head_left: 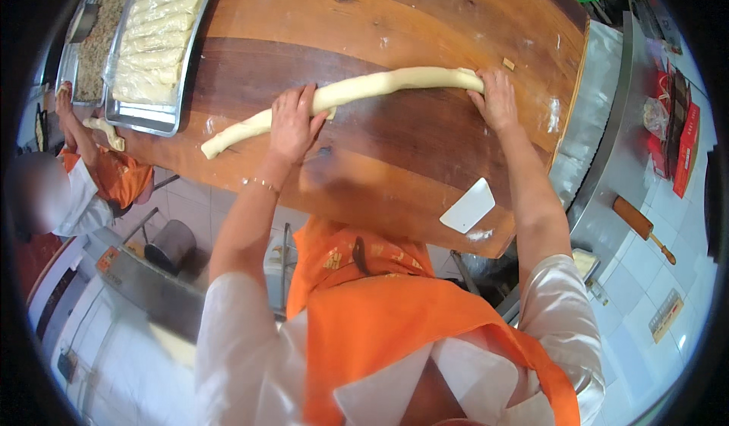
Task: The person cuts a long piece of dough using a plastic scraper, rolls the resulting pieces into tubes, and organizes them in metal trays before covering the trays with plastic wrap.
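Note:
A long rope of pale dough (380, 84) stretches across the wooden table (395, 149), bowed slightly, with its left end lower and nearer. My left hand (292, 122) is wrapped over it left of the middle, thumb on the near side. At the far right end, my right hand (497, 101) has its fingers and thumb around the tip of the rope. A small bit of dough (331, 113) shows beside my left thumb. Nearer me, to the right, lies a white flat dough scraper (468, 206).
A metal tray (173, 118) of plastic-covered dough rolls stands at the left, beside a tray of brownish crumbly filling (106, 31). A co-worker's hand (64, 96) is near a short dough piece (106, 131). A metal counter (596, 145) runs along the right; flour marks dot the table.

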Action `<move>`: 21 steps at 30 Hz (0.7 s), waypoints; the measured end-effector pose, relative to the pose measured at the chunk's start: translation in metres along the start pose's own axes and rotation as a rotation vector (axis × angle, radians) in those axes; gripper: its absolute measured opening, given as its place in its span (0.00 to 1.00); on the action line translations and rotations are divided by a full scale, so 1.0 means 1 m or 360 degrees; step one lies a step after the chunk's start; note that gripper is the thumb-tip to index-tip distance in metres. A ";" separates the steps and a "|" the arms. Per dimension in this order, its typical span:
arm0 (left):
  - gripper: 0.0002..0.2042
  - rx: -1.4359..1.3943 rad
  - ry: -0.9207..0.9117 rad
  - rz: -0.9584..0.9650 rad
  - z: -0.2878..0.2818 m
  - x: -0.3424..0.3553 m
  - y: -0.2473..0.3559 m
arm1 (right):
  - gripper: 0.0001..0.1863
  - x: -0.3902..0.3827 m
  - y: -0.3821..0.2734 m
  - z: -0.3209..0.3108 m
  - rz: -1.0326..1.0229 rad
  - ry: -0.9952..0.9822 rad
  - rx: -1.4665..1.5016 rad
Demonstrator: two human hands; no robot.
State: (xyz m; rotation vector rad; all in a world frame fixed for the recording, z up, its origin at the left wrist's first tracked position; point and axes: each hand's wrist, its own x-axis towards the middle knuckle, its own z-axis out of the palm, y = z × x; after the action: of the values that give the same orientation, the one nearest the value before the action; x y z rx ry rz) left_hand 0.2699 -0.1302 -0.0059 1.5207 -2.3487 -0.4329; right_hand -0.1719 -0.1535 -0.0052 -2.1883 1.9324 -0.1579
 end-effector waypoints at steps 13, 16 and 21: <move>0.23 0.0375 0.0043 0.0118 -0.005 0.028 0.011 | 0.15 0.001 0.076 -0.078 -0.0287 -0.0094 -0.0444; 0.29 0.0279 0.0061 0.0150 0.020 0.010 0.022 | 0.21 -0.011 0.104 -0.073 0.0026 -0.0332 -0.0563; 0.35 0.0195 0.0010 0.0034 0.009 0.009 0.032 | 0.27 -0.010 0.027 -0.030 -0.0307 0.0160 0.0000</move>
State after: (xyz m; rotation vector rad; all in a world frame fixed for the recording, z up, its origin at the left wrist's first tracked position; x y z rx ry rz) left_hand 0.2367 -0.1254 -0.0002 1.5462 -2.4244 -0.2834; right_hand -0.2057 -0.1498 0.0185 -2.4079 1.7662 -0.3039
